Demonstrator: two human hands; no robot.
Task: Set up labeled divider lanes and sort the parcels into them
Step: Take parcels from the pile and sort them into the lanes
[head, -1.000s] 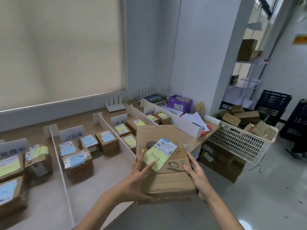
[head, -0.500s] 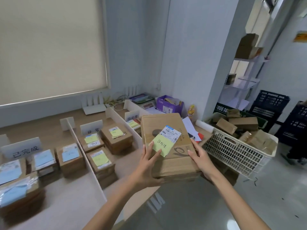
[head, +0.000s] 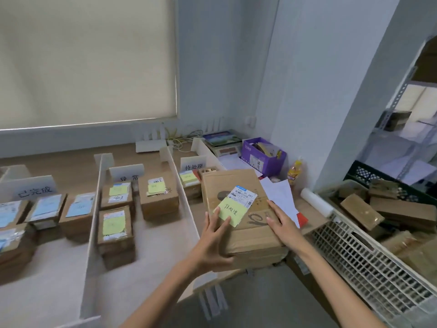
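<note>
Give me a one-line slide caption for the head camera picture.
Left hand and right hand hold a brown cardboard parcel bearing a yellow sticky note near the white lane sign.

both hands (head: 216,235) gripping parcel (head: 238,209), divider lanes (head: 181,197)
</note>
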